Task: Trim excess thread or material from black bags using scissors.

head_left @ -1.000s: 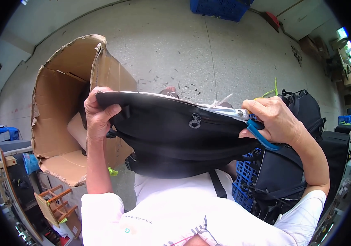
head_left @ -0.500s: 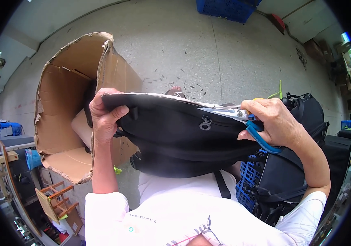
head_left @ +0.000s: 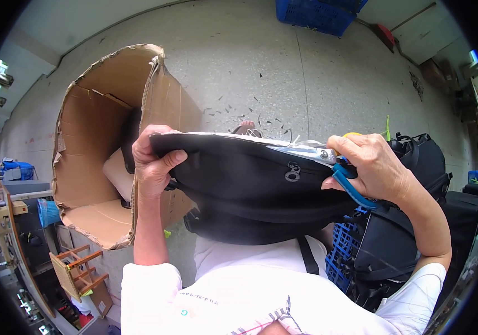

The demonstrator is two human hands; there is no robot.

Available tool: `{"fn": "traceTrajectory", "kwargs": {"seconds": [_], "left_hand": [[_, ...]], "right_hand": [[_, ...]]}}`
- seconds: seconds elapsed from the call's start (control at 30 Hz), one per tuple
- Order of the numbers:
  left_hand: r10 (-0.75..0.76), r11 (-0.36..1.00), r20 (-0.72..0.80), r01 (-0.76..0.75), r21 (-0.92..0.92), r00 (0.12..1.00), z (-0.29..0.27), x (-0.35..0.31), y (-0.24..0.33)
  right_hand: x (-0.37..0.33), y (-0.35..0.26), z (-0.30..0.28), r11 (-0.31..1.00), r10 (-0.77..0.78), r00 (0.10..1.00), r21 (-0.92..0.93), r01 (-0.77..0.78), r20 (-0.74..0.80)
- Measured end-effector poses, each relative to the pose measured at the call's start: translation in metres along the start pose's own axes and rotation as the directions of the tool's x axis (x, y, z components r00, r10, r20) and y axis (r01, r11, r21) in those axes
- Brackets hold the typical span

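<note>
A black fabric bag (head_left: 239, 190) lies across my lap, its long pale-trimmed upper edge held up in front of me. My left hand (head_left: 154, 164) pinches the left end of that edge, thumb on the near face. In my right hand (head_left: 370, 164) is a pair of scissors (head_left: 306, 152) with blue and yellow handles. Their silver blades point left and lie along the bag's edge, near a small grey emblem (head_left: 292, 172). Loose pale threads stick up beside the blades. Whether the blades are cutting cannot be made out.
A large open cardboard box (head_left: 174, 100) stands at the left with dark things inside. Several black bags (head_left: 395, 240) are piled at the right by a blue plastic crate (head_left: 340, 245). Dark scraps litter the floor ahead. A wooden stool (head_left: 77, 271) is at the lower left.
The bag and my left hand have shifted slightly right, so the blades lie closer to the emblem. My right hand has barely moved and still grips the scissors.
</note>
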State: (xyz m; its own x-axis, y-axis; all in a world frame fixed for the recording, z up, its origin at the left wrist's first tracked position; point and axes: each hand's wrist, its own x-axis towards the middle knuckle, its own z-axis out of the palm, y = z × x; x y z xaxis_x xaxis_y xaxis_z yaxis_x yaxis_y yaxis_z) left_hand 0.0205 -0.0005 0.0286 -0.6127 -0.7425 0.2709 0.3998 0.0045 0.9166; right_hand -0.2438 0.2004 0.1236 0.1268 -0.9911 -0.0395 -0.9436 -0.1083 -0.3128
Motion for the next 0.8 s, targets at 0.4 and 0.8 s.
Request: {"fn": "traceTrajectory", "kwargs": {"seconds": [0.4,0.8], "left_hand": [[-0.058,0.995,0.043,0.061,-0.078,0.997,-0.004,0.003,-0.001],[-0.067,0.989,0.065,0.076,-0.130,0.996,-0.006,0.002,-0.006]], "right_hand": [[0.020,-0.003,0.002,0.992,-0.098,0.989,-0.088,0.089,-0.109],[0.035,-0.008,0.011,0.991,-0.129,0.980,-0.053,0.122,-0.151]]}}
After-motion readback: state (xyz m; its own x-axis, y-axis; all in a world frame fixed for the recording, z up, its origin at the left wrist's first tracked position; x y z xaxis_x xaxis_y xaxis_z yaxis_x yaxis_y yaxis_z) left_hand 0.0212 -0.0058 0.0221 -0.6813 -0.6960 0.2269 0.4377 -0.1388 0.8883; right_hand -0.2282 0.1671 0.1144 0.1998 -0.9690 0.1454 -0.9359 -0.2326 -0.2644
